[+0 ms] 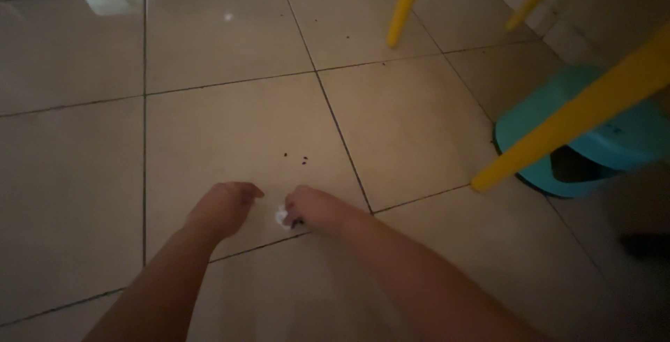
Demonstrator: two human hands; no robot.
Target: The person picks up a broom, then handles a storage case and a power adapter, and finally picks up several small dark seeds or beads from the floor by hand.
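White wad [282,216], likely light, soft tissue; pinched at its edge by right hand [313,208]; left hand [225,206] beside wad, loosely curled, empty; dark crumbs [296,157] beyond wad.

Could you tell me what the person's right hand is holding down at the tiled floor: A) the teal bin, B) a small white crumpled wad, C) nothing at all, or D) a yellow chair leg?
B: the right hand is closed on a small white crumpled wad just above the tiled floor, apart from the yellow chair leg and teal bin.
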